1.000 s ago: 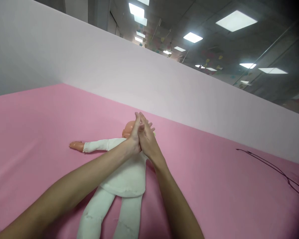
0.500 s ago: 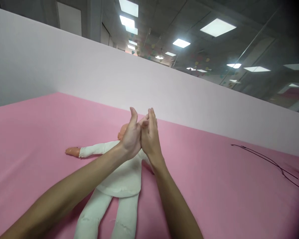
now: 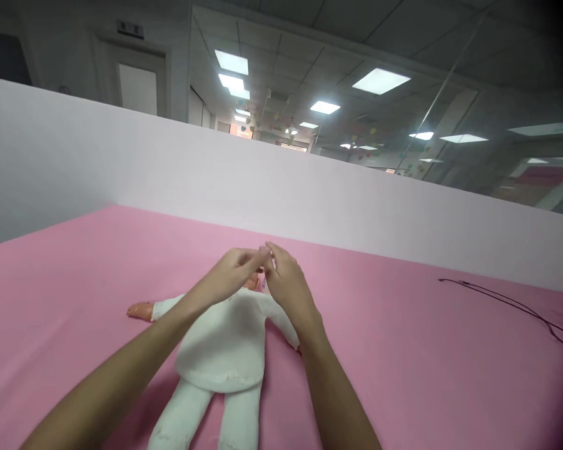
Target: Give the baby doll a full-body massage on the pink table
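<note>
While the left hand [image 3: 229,274] and the right hand [image 3: 287,281] meet at their fingertips near the centre of the frame, the fingers of both are bent inward and the palms stand apart. Whether anything is pinched between them cannot be told; a small pale patch with dark marks [image 3: 264,285], too small to identify, shows just below the fingertips.

The white cloth-bodied doll with orange-tan plastic hands [image 3: 223,353] lies face-up at lower centre, its head mostly hidden by the hands. One arm reaches out towards the left of the frame, the other slants down behind the right wrist; the legs run parted to the lower edge, which cuts them off. Beneath it spreads a smooth pink covering [image 3: 380,362], backed by a plain white partition [image 3: 356,206]; a thin black cord [image 3: 511,305] lies at right.
</note>
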`<state>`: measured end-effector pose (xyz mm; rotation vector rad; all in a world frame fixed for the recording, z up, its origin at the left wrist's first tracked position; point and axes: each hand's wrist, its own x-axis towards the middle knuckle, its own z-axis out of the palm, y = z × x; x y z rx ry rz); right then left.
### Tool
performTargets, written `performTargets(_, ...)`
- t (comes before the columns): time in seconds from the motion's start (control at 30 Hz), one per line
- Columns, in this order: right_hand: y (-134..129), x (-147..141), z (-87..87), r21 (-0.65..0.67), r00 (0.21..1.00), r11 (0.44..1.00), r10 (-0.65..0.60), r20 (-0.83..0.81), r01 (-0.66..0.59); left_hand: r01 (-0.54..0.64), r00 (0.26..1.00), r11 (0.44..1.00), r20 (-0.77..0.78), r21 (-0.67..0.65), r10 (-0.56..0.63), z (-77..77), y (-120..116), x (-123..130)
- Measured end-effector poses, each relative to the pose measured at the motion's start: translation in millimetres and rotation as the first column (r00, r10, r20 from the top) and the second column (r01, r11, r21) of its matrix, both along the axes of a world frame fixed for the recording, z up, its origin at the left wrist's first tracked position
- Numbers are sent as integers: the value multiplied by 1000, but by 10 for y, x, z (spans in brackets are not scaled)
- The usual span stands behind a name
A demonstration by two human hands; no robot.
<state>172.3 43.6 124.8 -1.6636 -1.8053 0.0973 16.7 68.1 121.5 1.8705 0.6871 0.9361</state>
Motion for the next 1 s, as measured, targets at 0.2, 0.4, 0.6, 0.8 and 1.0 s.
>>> performTargets(0.2,45,18,-198,-509,913,841,48,405,181,-192,507,871,-714,452,482,-329,246,-402)
performTargets(0.4,340,-49,-506,-521,853,848,195,483,101,-77,481,962,-836,262,266,-676,515,-454)
performTargets(0.6,500,-30,-706,-422,850,906,218,479,6,-9,441,912,-817,411,372,-802,553,-282)
performTargets(0.8,543,-187,-865,-281,826,958,118,551,50,-33,382,839,-769,542,512,-821,520,-210)
performTargets(1.0,640,-246,-1010,-258,842,962,64,536,92,-68,404,831,-746,553,529,-811,647,-342)
